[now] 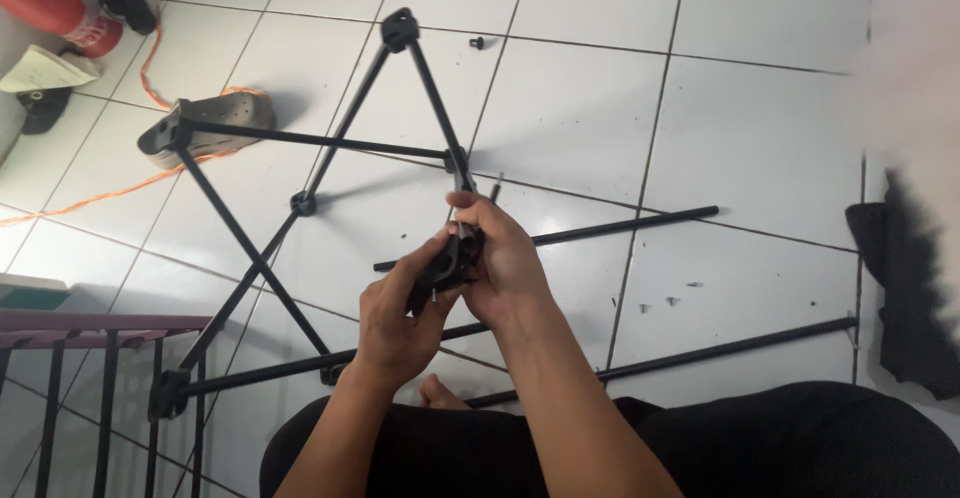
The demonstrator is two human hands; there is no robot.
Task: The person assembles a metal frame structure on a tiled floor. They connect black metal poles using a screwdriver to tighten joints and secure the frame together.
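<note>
Item: black rod frame [300, 203], folding type, lying spread on the white tile floor [600, 88]. Its rods are meeting at plastic hubs; one hub is sitting at the far apex, another at mid-left, more at the near left corner.

Left hand [395, 318]: closing around a black plastic joint [452, 263] from below, thumb and fingers pressing on its lower side.

Right hand [505, 258]: wrapping over the same joint from the right, fingers curling across its top. Both hands are gripping the joint together, above the floor at centre, where one frame rod is running into it.

Loose rods [640, 223]: two are lying on the tiles to the right, one passing just behind the hands, one nearer, running out toward the right edge.

Small screws [668, 301]: lying scattered on a tile between those two rods.

Sandal [215, 123]: resting at far left, touching a frame corner.

Orange cord [150, 58]: trailing across the far-left tiles.

Red cylinder [50, 3]: showing at the far-left corner.

Dark railing [100, 378]: standing at near left.
</note>
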